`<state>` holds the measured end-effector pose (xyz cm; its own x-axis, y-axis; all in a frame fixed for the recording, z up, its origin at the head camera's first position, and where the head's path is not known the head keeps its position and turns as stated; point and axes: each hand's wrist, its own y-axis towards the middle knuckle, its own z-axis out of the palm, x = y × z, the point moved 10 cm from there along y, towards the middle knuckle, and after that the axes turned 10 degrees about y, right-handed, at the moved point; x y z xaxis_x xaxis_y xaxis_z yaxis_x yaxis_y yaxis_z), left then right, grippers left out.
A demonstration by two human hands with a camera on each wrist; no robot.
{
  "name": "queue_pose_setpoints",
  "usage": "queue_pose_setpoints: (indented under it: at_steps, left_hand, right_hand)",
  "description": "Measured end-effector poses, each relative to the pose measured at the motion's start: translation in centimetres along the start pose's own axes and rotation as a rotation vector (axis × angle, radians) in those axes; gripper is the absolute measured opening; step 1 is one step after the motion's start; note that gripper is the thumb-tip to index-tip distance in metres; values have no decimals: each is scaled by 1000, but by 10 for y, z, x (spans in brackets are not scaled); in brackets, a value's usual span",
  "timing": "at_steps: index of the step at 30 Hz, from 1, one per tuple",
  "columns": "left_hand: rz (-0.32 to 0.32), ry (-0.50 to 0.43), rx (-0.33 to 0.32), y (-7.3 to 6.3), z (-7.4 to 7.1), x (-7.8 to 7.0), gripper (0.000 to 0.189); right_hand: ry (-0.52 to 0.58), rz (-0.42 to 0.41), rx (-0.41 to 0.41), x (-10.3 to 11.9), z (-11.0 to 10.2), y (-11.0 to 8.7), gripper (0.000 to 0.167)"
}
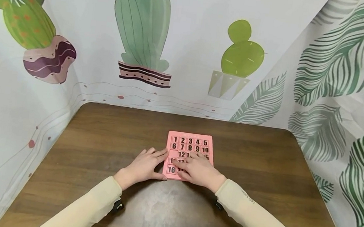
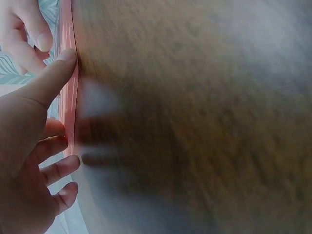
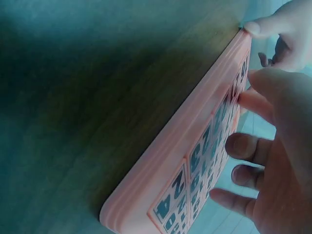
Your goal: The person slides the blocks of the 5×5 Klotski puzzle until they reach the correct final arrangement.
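A pink number slide puzzle (image 1: 190, 135) lies flat on the table, its tiles bearing black numbers. The left hand (image 1: 145, 165) rests against the puzzle's left side, forefinger at the edge and thumb by the near left corner. In the left wrist view its thumb (image 2: 62, 66) lies along the pink rim. Over the lower right of the board is the right hand (image 1: 201, 171), its forefinger touching the 11 tile (image 1: 172, 161). A gap in the left column shows between the 6 tile (image 1: 173, 146) and the 11. Several tiles are hidden beneath the right hand.
The brown wooden table (image 1: 118, 129) extends around the puzzle. Behind it hangs a white cloth (image 1: 194, 56) printed with cacti and leaves. Each sleeve has a dark device under the wrist, such as the left one's wrist camera (image 1: 118, 206).
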<state>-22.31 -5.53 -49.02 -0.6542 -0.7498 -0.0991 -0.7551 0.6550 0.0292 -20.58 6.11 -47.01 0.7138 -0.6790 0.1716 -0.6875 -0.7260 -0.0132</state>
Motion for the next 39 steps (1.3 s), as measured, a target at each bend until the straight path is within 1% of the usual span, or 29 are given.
queue_pose_setpoints:
  at_steps: [4,9,11,13,17,19,21,23,27,35,37,39]
  left_hand:
    - [-8,-16,10,0,-1,0,92]
    - [-6,-12,15,0,0,-1,93]
    - [-5,-9,16,1,1,-1,93]
    - [-5,-8,16,1,2,-1,92]
    - [-6,-16,21,1,3,-1,93]
    - [-7,-19,23,1,3,-1,93]
    - [-10,-23,24,1,2,0,94]
    - [-13,-23,23,2,2,0,94]
    - [-11,-17,20,3,0,0,94]
    - [-4,-10,9,3,0,-1,92]
    - [-4,-11,7,1,0,0,91]
    - [-6,-9,11,0,1,0,91]
  right_hand:
    - [12,33,-22,-9,1,5,43]
    - [46,85,11,-21,2,13,45]
    - [42,84,7,-21,2,14,44]
    - [43,57,-18,-16,-1,11,41]
    - [14,-47,-74,4,-4,-1,38]
    - [-8,-99,-82,16,-3,-10,38]
    - [-22,-125,-75,24,-1,-17,39]
    - [-31,-135,-75,28,1,-21,40]
    - [-38,-117,-93,28,1,-22,40]
    - [-56,-41,-137,10,-2,-11,40]
    - [-29,-16,-143,4,-3,-11,42]
    - [17,5,-164,-3,-6,-14,43]
